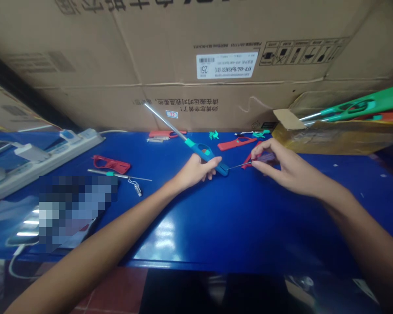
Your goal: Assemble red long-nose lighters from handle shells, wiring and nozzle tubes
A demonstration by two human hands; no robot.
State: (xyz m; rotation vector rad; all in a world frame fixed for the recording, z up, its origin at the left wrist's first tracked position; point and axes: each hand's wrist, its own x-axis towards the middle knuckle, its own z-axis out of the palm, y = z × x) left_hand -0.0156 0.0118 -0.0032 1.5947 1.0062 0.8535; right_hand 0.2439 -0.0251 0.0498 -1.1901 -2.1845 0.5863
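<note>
My left hand (199, 171) is closed around the handle of a blue gas lighter (222, 168) with a long metal tube and a green trigger. The tube slants up to the left. Pinched in my right hand (283, 168) is a thin screwdriver (239, 165), its purplish see-through handle partly covered by my fingers. The tip of its shaft meets the butt end of the lighter; whether it sits in a hole I cannot tell. Just behind my right fingers lies a red piece (246, 162), partly hidden. A red lighter shell (232, 143) rests a little farther back.
Left on the blue table (196, 226) lie a red shell half (113, 164), a metal tube with wires (109, 173) and a phone (24, 224). Small green parts (214, 134) are at the back. A power strip (49, 159) stands left, an open carton (334, 139) of lighters right.
</note>
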